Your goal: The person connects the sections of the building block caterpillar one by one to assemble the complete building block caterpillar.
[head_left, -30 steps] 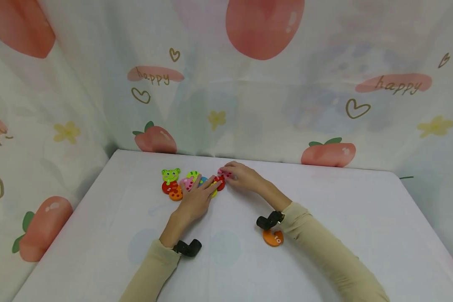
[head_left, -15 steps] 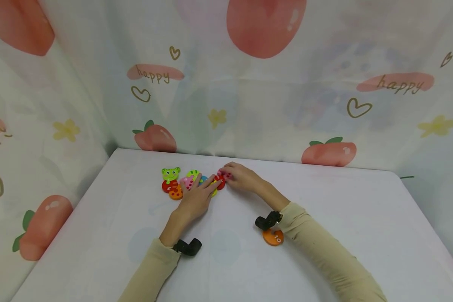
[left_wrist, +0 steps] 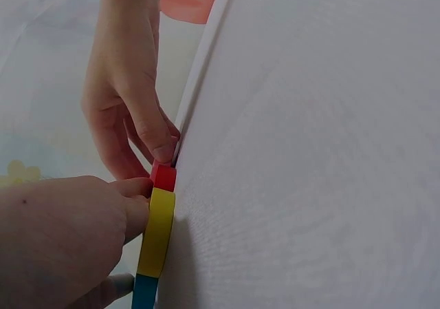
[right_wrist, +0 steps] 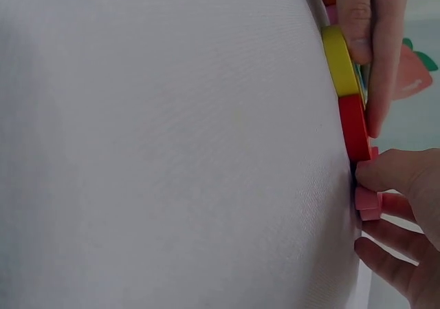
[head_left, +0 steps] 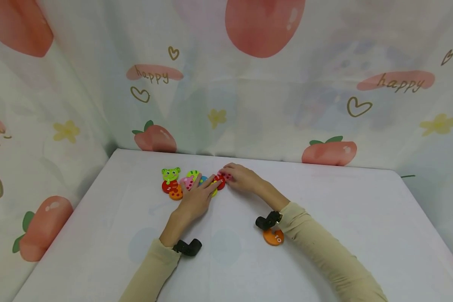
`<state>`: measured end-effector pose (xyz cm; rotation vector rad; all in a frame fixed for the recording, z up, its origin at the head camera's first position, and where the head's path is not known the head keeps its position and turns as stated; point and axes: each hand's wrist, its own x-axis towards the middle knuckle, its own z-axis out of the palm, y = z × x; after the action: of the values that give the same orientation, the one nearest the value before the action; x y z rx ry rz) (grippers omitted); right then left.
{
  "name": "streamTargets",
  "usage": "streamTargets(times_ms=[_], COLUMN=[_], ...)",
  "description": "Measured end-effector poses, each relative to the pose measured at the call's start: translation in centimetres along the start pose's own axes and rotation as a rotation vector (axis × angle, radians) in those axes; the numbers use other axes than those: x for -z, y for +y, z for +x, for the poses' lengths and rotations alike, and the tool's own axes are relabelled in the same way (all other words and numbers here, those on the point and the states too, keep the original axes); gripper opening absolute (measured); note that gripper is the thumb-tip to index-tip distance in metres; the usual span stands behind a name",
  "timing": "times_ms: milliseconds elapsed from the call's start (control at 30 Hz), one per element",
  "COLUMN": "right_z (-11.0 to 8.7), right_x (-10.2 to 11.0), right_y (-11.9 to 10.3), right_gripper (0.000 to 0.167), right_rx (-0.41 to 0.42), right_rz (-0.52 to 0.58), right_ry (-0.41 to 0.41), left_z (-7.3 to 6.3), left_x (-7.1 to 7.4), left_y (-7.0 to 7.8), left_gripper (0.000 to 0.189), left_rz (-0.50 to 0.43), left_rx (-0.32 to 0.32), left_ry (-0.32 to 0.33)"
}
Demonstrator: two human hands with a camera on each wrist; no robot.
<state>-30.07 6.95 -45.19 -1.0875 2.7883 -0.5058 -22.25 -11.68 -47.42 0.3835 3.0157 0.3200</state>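
Joined flat caterpillar puzzle pieces run across the far part of the table, starting at a green smiling head piece (head_left: 170, 174). My left hand (head_left: 194, 201) lies over the middle of the row, fingers spread and touching the tops of the yellow piece (left_wrist: 157, 233) and the red piece (right_wrist: 354, 126). At the row's right end, my right hand (head_left: 244, 179) pinches a pink puzzle piece (right_wrist: 368, 200) between thumb and fingers, against the red one. A blue piece (left_wrist: 144, 292) is partly hidden under the left hand, as are other middle pieces.
An orange piece marked 10 (head_left: 273, 238) lies apart on the white table (head_left: 226, 277), beneath the right wrist's black camera (head_left: 269, 220). A printed curtain (head_left: 256, 105) hangs just behind the table's far edge and along the left side.
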Motion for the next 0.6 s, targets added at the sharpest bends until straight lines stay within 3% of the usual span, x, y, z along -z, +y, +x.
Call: streamTargets(times_ms=[367, 600], right_z=[0.19, -0.13], right_x=[-0.07, -0.01], right_y=[0.2, 0.11], right_gripper=[0.042, 0.045], right_rx=[0.004, 0.009], right_rz=[-0.018, 0.032], right_ry=[-0.032, -0.047], left_z=[-0.12, -0.1], left_x=[-0.12, 0.1], left_y=[-0.1, -0.12], left_gripper=[0.049, 0.051], left_rz=[-0.001, 0.021], left_rx=[-0.01, -0.015], left_ry=[0.011, 0.011])
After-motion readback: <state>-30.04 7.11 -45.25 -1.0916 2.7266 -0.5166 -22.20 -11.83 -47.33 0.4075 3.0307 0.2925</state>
